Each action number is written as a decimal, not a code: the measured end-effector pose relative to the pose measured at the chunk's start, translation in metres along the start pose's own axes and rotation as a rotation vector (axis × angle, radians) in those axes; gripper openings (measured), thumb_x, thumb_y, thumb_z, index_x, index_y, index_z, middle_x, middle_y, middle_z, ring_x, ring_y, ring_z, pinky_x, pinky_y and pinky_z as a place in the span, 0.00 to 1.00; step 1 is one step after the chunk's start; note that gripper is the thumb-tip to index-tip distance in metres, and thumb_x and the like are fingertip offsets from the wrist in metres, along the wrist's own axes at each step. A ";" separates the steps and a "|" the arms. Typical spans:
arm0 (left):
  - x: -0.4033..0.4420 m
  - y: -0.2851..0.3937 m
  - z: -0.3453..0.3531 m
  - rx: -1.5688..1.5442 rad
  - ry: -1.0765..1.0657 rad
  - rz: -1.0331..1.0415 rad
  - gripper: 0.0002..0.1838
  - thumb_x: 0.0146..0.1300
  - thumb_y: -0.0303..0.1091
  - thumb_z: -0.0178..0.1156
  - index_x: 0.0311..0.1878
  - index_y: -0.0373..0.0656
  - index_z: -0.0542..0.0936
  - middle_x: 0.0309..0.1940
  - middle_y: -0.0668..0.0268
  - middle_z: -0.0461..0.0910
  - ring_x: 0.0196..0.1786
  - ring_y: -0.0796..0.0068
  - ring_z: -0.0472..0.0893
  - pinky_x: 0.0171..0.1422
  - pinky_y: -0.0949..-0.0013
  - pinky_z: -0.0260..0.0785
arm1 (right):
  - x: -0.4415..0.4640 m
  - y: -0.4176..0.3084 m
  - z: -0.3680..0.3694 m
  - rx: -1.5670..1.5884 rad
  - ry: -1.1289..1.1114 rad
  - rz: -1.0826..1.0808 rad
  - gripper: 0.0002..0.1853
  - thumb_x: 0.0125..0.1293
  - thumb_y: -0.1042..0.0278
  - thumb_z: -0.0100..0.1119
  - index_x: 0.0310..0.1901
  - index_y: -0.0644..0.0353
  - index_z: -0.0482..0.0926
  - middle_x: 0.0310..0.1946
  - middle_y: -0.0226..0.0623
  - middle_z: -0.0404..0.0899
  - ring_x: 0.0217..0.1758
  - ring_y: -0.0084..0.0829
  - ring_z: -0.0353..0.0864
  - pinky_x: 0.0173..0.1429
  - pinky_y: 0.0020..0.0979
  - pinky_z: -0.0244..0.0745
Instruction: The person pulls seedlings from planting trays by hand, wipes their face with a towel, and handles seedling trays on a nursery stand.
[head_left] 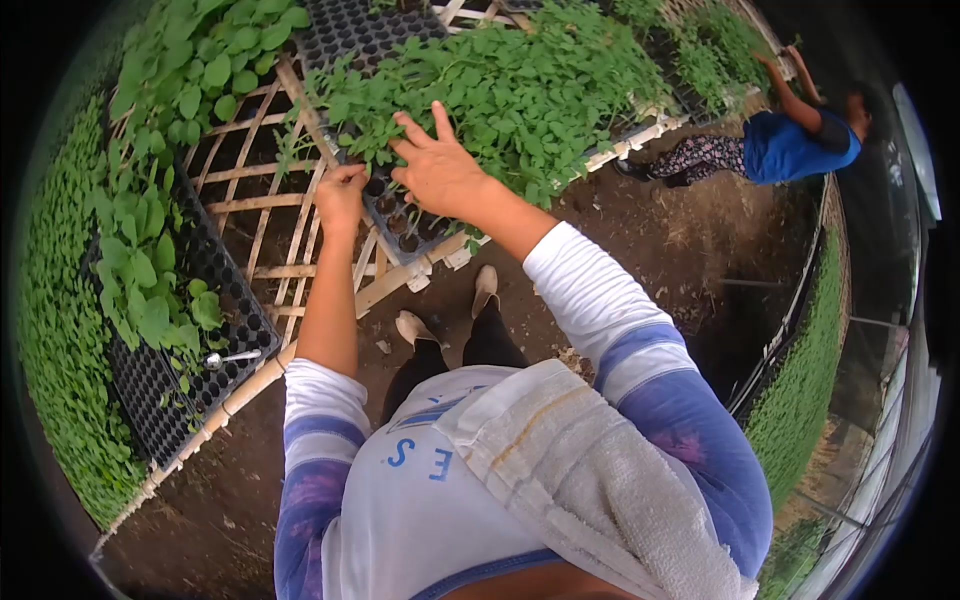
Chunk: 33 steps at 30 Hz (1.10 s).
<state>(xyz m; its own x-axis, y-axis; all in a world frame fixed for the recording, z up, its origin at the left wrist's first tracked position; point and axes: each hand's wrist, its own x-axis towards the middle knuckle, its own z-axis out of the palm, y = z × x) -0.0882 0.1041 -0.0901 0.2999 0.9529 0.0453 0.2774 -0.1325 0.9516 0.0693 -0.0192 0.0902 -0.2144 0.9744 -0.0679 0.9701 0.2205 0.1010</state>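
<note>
My left hand is closed in a pinch at the left edge of a black seedling tray. Whatever lies between its fingertips is too small to make out. Over the same tray, my right hand is open, its fingers spread against the leafy green seedlings. Several cells at the tray's near end hold dark soil and show no leaves. Foliage covers the tray's far part.
A bamboo lattice bench carries the trays. To the left, another seedling tray holds larger-leaved plants and a metal spoon. A person in a blue shirt stands at the right. Another bed of greenery lies across the dirt path.
</note>
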 end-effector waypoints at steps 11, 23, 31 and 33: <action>0.002 0.033 0.009 -0.034 -0.028 -0.109 0.12 0.62 0.26 0.68 0.47 0.31 0.87 0.39 0.57 0.86 0.39 0.69 0.83 0.45 0.63 0.75 | -0.045 -0.012 -0.042 0.246 0.168 -0.033 0.24 0.63 0.50 0.68 0.59 0.47 0.83 0.68 0.39 0.72 0.83 0.46 0.51 0.80 0.74 0.35; 0.001 0.072 -0.090 -0.035 0.145 -0.187 0.20 0.73 0.34 0.59 0.65 0.40 0.73 0.57 0.59 0.75 0.55 0.63 0.80 0.58 0.56 0.78 | -0.226 0.094 -0.081 0.805 0.540 0.400 0.19 0.68 0.59 0.66 0.56 0.58 0.82 0.52 0.41 0.81 0.54 0.45 0.83 0.56 0.43 0.79; 0.006 0.309 0.071 -0.055 0.268 0.257 0.16 0.76 0.38 0.58 0.59 0.38 0.77 0.51 0.62 0.80 0.54 0.72 0.81 0.58 0.64 0.76 | -0.329 0.265 -0.024 0.956 0.735 0.803 0.13 0.70 0.64 0.66 0.50 0.63 0.84 0.40 0.36 0.84 0.39 0.26 0.83 0.43 0.31 0.78; 0.005 0.348 0.146 0.002 0.216 0.306 0.16 0.76 0.37 0.59 0.59 0.37 0.77 0.53 0.60 0.80 0.54 0.70 0.82 0.57 0.65 0.76 | -0.353 0.335 0.019 0.920 0.844 0.905 0.11 0.71 0.64 0.65 0.45 0.64 0.85 0.33 0.32 0.82 0.31 0.21 0.79 0.37 0.27 0.75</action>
<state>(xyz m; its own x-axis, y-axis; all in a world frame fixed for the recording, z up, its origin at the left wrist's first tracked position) 0.1432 0.0230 0.1972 0.1701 0.9044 0.3912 0.2067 -0.4209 0.8832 0.4724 -0.2900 0.1292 0.7727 0.5739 0.2712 0.4711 -0.2321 -0.8510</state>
